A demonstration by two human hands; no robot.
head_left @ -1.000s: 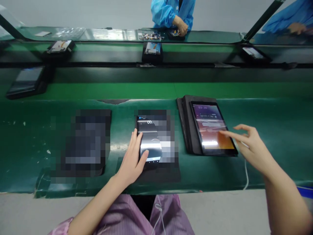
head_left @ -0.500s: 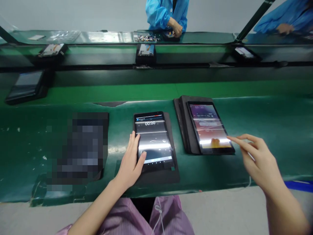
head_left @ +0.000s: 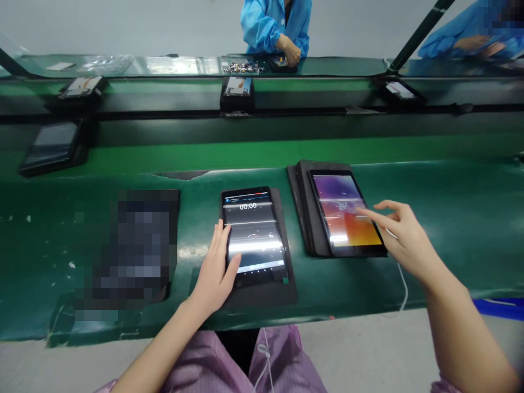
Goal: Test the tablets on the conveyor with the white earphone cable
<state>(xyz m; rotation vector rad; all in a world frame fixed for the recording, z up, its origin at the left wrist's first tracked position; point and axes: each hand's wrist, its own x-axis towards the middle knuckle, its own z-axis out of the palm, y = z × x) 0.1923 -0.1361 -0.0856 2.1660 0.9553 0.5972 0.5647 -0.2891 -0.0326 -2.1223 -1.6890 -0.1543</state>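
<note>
A middle tablet (head_left: 256,234) with a dark screen reading 00:00 lies on a dark pad (head_left: 262,296). My left hand (head_left: 216,273) rests along its left edge, fingers stretched out and thumb over the lower-left screen. To the right, a second tablet (head_left: 346,210) shows a purple-to-orange screen and lies on stacked dark cases (head_left: 305,210). My right hand (head_left: 403,234) is over that tablet's right side, index finger extended to the screen and the other fingers loosely bent, holding nothing. Whether the fingertip touches the glass is hard to tell.
A blurred-out dark item (head_left: 137,245) lies at the left of the green bench (head_left: 196,218). Beyond, a green conveyor (head_left: 184,155) has a dark device (head_left: 53,144) at its left. Several opened devices sit further back, with people in blue sleeves (head_left: 262,27) across the line.
My right hand has moved left and up, further over the right tablet. That screen has changed from a clock display at 03:30 to a plain colourful picture with a pattern. My left hand stays on the middle tablet.
</note>
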